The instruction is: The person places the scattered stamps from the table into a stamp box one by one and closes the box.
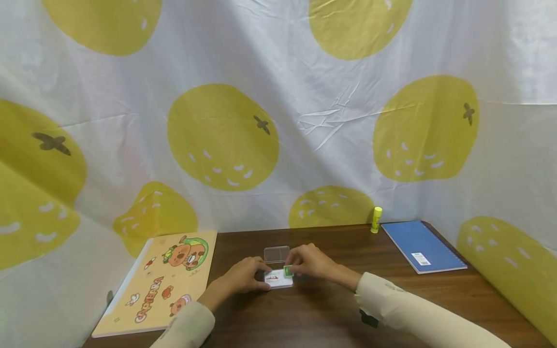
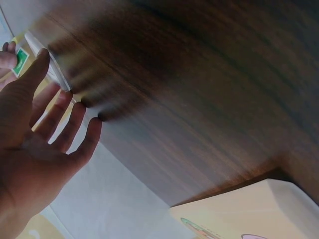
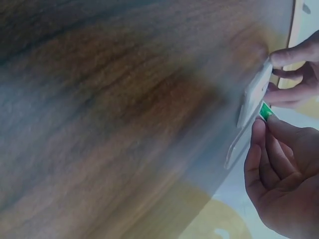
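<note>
A shallow clear plastic box [image 1: 278, 285] holding a white card with a red print [image 1: 274, 276] lies on the table before me. My left hand [image 1: 248, 275] grips its left end, thumb at the near edge and fingertips at the far edge, while the other fingers spread out. Between thumb and index finger my right hand [image 1: 311, 261] pinches a small green card with a white border [image 1: 288, 270], over the box's right end. The same green card [image 3: 266, 111] shows at the right fingertips in the right wrist view. Behind the box lies a clear lid [image 1: 276, 254].
A large yellow capybara book [image 1: 174, 275] lies on the left of the dark wooden table [image 1: 322, 314]. At the back right stand a yellow glue stick [image 1: 376, 220] and, beside it, a blue spiral notebook [image 1: 422, 246]. A fruit-print curtain [image 1: 296, 145] hangs behind.
</note>
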Available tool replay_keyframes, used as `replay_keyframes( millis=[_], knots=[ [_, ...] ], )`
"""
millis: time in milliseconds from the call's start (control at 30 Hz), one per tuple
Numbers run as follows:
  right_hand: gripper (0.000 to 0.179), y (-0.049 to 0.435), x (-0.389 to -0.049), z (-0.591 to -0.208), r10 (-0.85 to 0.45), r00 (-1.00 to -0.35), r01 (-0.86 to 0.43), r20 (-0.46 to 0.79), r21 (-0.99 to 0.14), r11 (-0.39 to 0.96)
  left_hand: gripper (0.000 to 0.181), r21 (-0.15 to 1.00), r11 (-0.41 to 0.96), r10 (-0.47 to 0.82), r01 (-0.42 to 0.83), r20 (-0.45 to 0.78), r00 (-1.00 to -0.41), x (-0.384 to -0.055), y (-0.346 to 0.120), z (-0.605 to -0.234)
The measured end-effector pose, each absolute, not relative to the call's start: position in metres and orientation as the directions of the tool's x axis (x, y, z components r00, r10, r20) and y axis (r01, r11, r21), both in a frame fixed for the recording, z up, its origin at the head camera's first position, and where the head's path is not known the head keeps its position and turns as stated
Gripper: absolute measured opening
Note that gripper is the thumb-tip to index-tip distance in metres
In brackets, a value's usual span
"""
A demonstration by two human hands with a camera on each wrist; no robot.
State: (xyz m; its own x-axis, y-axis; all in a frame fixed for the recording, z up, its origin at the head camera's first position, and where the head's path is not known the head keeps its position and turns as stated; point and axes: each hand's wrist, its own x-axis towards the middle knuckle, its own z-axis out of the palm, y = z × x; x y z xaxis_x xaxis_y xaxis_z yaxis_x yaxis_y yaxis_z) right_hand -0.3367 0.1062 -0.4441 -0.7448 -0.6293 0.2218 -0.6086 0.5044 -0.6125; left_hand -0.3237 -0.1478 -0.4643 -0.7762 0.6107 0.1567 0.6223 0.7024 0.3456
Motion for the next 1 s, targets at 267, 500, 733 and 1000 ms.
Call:
replay_keyframes(
  millis=[267,500,733,1000],
  knots=[
    [0.008,0.100,-0.336,-0.452,-0.636,-0.734,-0.647,0.238,-0.533,0.546,0.042,0.349,0.706,0.608,0.617,0.148,-0.780,-0.324,-0.148,-0.465],
    [0.010,0.100,-0.337,-0.456,-0.640,-0.718,-0.684,0.274,-0.450,0.574,0.041,0.351,0.715,0.598,0.605,0.140,-0.789,-0.324,-0.148,-0.463],
    [0.008,0.099,-0.342,-0.459,-0.658,-0.704,-0.698,0.268,-0.433,0.571,0.041,0.369,0.715,0.594,0.593,0.125,-0.794,-0.324,-0.147,-0.460],
    [0.003,0.098,-0.344,-0.459,-0.677,-0.689,-0.706,0.258,-0.448,0.548,0.042,0.381,0.711,0.597,0.591,0.117,-0.794,-0.322,-0.146,-0.455]
  ],
)
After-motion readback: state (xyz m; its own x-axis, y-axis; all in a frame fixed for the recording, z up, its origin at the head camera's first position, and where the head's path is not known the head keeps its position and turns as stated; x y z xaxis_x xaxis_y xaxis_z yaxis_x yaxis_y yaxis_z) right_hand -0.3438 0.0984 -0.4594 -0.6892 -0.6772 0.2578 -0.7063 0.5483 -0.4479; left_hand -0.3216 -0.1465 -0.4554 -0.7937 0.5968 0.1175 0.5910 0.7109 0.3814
